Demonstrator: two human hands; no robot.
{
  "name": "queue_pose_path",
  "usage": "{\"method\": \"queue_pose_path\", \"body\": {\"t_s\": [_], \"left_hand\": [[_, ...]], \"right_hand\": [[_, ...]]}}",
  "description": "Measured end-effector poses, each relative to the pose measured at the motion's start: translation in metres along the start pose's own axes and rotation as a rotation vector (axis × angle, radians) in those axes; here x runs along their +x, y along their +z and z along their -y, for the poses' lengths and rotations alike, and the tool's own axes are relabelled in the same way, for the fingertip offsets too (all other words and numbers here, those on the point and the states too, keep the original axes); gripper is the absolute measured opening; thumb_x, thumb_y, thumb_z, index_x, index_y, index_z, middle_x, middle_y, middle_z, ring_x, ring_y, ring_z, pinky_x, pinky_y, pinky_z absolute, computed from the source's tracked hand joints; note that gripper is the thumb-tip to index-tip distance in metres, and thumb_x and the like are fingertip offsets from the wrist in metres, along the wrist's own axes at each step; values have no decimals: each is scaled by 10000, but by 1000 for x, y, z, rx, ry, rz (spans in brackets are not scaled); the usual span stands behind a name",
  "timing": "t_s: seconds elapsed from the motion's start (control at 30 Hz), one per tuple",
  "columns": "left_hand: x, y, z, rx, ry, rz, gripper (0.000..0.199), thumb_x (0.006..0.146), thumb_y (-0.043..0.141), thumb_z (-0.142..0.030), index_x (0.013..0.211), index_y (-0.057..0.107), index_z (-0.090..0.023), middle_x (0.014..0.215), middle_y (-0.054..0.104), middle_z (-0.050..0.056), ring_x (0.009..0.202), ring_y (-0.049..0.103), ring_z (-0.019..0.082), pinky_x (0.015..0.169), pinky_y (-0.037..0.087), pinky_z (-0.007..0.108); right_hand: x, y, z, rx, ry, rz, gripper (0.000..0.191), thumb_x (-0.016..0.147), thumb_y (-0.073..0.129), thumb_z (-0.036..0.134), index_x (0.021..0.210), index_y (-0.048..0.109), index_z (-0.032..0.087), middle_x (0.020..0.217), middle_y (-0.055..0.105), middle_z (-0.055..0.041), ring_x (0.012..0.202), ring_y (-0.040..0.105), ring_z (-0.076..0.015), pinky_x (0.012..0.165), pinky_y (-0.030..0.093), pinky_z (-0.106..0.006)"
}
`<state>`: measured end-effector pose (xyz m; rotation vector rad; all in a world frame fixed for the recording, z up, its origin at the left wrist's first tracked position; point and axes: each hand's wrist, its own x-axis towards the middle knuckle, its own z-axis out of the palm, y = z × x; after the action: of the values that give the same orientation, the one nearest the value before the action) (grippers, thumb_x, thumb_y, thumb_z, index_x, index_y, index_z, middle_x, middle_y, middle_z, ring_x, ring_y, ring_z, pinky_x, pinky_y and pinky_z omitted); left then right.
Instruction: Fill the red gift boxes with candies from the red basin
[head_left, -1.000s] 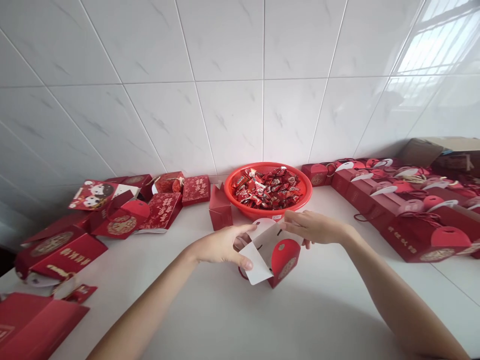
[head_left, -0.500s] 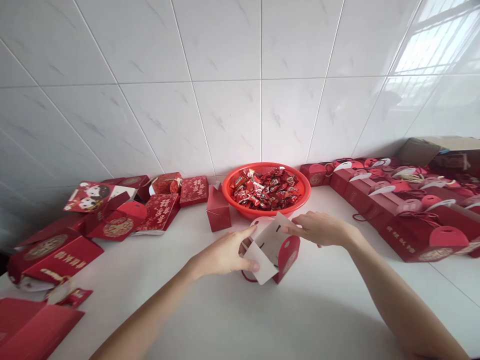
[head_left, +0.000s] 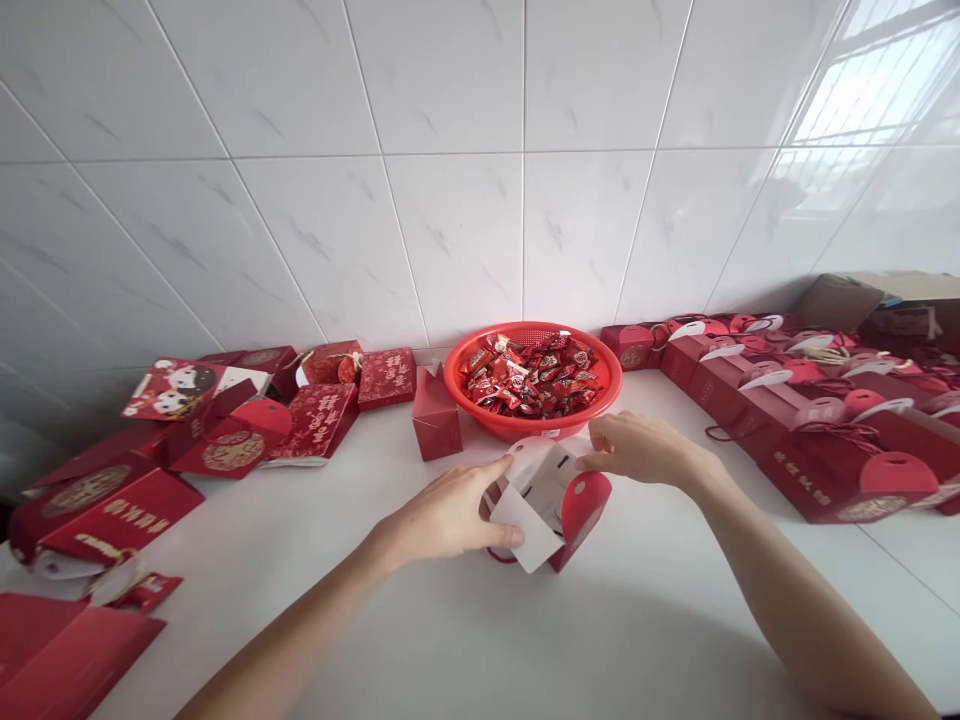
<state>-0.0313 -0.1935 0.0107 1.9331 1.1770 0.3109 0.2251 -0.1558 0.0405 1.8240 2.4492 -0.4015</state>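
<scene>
A small red gift box [head_left: 576, 540] with a white inside stands with its top open on the white tabletop. My left hand [head_left: 469, 510] grips its near left side, the thumb over a white flap [head_left: 527, 530] and the fingers behind. At the far right side of the box, my right hand [head_left: 634, 450] has its fingers curled, with the thumb at the edge of the far flap; the fingertips are partly hidden. A rounded red end flap [head_left: 586, 500] stands up on the right. Just behind the box sits a red plastic basket [head_left: 534, 428] of wrapped candies [head_left: 529, 375].
Several closed red gift boxes [head_left: 847, 470] stand in rows on the right, beside a cardboard carton [head_left: 840, 295]. A plain red box [head_left: 437, 418] stands left of the basket. More red boxes [head_left: 127, 510] and packets [head_left: 315, 420] lie at the left. A tiled wall [head_left: 450, 240] rises behind.
The far flap has tilted outward, away from the opening, and my right hand has shifted slightly with it. The rounded end flap leans further right. My left hand keeps its hold.
</scene>
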Motion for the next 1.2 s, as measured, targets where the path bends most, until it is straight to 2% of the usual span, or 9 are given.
{"method": "queue_pose_path", "body": {"t_s": [0.17, 0.3, 0.5, 0.57, 0.63, 0.73, 0.87, 1.03, 1.2], "left_hand": [[3, 4, 1, 115, -42, -88, 896, 763, 736, -439, 1560, 355, -290, 982, 724, 23, 927, 667, 262, 765, 484, 310], [4, 6, 2, 182, -57, -124, 948, 752, 743, -506, 1577, 323, -307, 1044, 703, 39, 965, 653, 271, 794, 476, 317], [3, 8, 0, 190, -73, -108, 975, 756, 727, -567, 1586, 305, -279, 1007, 692, 43, 973, 633, 276, 796, 461, 318], [2, 8, -2, 199, -79, -109, 955, 761, 723, -571, 1578, 323, -281, 1018, 695, 45, 993, 629, 281, 791, 455, 312], [1, 9, -4, 211, -80, -106, 936, 766, 719, -573, 1572, 336, -290, 1024, 697, 43, 985, 631, 282, 775, 451, 309], [1, 9, -5, 236, -89, -96, 942, 777, 704, -589, 1581, 312, -292, 1024, 692, 47, 948, 631, 285, 751, 447, 313], [2, 10, -4, 232, -104, -86, 949, 789, 692, -581, 1594, 270, -309, 1045, 689, 53, 964, 629, 295, 753, 448, 314], [3, 11, -4, 221, -113, -87, 932, 796, 682, -595, 1591, 271, -333, 1134, 688, 66, 1046, 623, 317, 780, 456, 320], [5, 12, -3, 250, -146, -110, 968, 783, 700, -567, 1598, 218, -369, 1226, 665, 81, 1100, 624, 343, 796, 459, 329]], "right_hand": [[-4, -4, -4, 71, -72, -25, 448, 902, 488, 648, 816, 591, 221, 857, 686, -72, 829, 623, -258, 661, 426, -334], [-12, -9, -5, 112, -132, -48, 498, 828, 571, 691, 962, 654, 219, 1006, 701, -90, 953, 635, -292, 722, 464, -344], [-13, -2, 6, 27, -18, -110, 487, 950, 409, 642, 871, 651, 227, 869, 694, -89, 831, 641, -276, 668, 430, -347], [-11, -1, 8, -10, 12, -104, 466, 955, 420, 620, 847, 643, 226, 822, 687, -85, 791, 634, -275, 649, 417, -351], [-11, -3, 6, -17, -16, -87, 422, 937, 474, 606, 859, 643, 226, 832, 693, -80, 790, 633, -275, 651, 416, -353], [-16, -12, -5, 7, -102, -43, 344, 867, 603, 559, 944, 662, 229, 969, 714, -78, 885, 650, -282, 709, 436, -355], [-23, -19, -21, -17, -138, 111, 456, 722, 735, 575, 1026, 687, 239, 1098, 697, -79, 997, 652, -316, 805, 454, -379], [-14, -11, -20, -98, -106, 199, 537, 670, 740, 624, 1024, 672, 226, 1019, 694, -88, 1006, 635, -355, 770, 451, -395], [-1, 2, -11, -77, -142, 237, 513, 649, 779, 598, 998, 645, 247, 935, 698, -52, 914, 651, -320, 715, 438, -358]]}}
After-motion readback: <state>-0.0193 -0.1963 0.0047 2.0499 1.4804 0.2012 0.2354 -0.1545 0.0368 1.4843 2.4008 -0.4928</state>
